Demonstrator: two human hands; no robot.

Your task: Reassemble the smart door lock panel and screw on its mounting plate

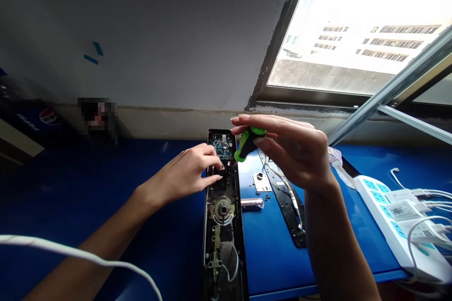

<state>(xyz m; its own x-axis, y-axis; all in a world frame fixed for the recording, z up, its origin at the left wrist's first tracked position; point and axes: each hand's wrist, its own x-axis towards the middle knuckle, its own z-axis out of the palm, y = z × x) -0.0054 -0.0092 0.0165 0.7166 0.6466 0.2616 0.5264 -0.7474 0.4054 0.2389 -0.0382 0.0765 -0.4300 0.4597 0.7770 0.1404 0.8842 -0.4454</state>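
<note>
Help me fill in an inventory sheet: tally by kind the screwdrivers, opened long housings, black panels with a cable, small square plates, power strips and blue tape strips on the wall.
Screwdriver: 1
Opened long housing: 1
Black panel with a cable: 1
Small square plate: 1
Power strip: 1
Blue tape strips: 2
Total: 7

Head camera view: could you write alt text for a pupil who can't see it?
A right hand angles a green screwdriver down toward a long open case with a circuit board inside, while the left hand reaches into the case. A black plate lies to the right on a blue table.
</note>
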